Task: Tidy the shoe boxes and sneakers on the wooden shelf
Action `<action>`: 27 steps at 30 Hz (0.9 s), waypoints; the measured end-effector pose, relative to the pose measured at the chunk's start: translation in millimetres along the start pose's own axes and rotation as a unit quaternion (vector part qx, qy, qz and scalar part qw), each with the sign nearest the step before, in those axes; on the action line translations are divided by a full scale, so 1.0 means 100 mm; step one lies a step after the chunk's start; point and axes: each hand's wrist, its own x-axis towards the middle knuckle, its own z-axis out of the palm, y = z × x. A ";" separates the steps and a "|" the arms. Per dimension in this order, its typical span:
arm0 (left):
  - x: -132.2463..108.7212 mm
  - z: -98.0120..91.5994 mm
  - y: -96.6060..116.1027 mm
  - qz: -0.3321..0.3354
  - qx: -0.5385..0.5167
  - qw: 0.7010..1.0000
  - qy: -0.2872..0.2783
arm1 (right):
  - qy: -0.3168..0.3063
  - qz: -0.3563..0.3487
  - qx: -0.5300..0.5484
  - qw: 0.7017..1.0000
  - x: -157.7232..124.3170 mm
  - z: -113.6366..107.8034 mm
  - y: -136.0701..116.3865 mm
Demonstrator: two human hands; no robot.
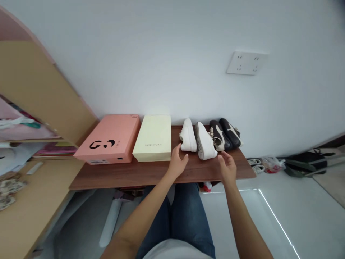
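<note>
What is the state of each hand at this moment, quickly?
Left hand: open, close to a white shoe; touching cannot be told.
Right hand: open, holding nothing, near the dark shoes.

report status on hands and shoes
Left hand, right hand open, gripping nothing. White shoes just ahead, on board. Black shoes close on their right.
</note>
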 end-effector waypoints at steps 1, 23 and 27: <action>0.09 0.09 -0.04 -0.013 0.013 1.000 0.015 | 0.001 0.003 -0.013 1.000 0.05 -0.02 0.07; 0.79 0.29 0.15 0.003 0.220 0.974 -0.056 | -0.298 -0.039 -0.156 0.941 0.84 0.13 -0.18; 0.78 0.18 0.37 0.032 0.285 0.951 -0.113 | -0.314 -0.110 -0.284 0.899 0.87 0.13 -0.37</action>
